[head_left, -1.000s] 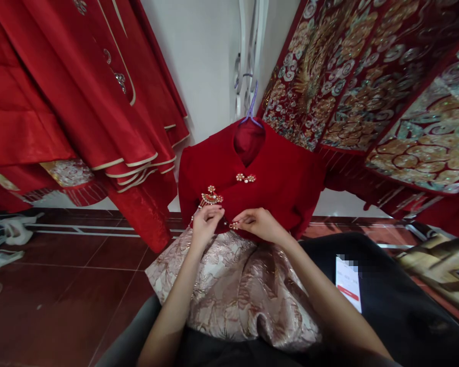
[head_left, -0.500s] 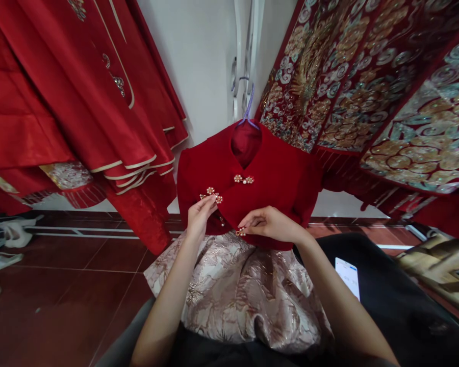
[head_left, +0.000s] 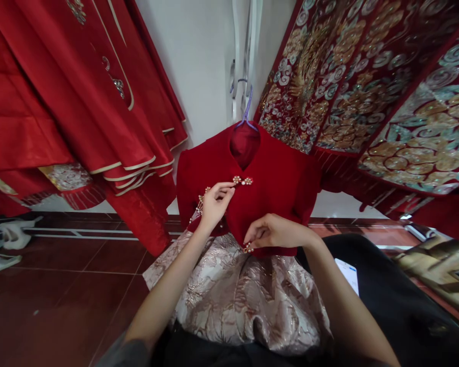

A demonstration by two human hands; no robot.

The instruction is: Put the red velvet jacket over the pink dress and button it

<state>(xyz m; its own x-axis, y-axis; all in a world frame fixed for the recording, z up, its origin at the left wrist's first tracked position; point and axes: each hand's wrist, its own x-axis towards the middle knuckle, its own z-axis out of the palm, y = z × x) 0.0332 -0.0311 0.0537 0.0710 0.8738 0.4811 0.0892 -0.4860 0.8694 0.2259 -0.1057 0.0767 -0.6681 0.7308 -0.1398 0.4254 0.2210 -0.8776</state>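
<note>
A red velvet jacket [head_left: 279,178] hangs on a purple hanger [head_left: 247,109] in front of me, over a pale brocade skirt [head_left: 237,300]. My left hand [head_left: 214,204] is raised to the jacket's front, fingers pinched on the cloth just left of the pearl clasp [head_left: 243,180] below the collar. It covers most of a gold tasselled brooch [head_left: 201,202]. My right hand [head_left: 271,232] is lower, at the jacket's hem, fingers pinched on a small pearl clasp [head_left: 248,248].
Red robes with cream trim [head_left: 80,102] hang at the left. Heavily embroidered red and gold garments [head_left: 367,86] hang at the right. A phone [head_left: 347,272] lies on dark cloth at my right. Red floor tiles [head_left: 61,285] spread to the left, with white cables at the far left.
My left hand has risen from the brooch area to just beside the top clasp. My right hand has slid down the front edge to the hem clasp.
</note>
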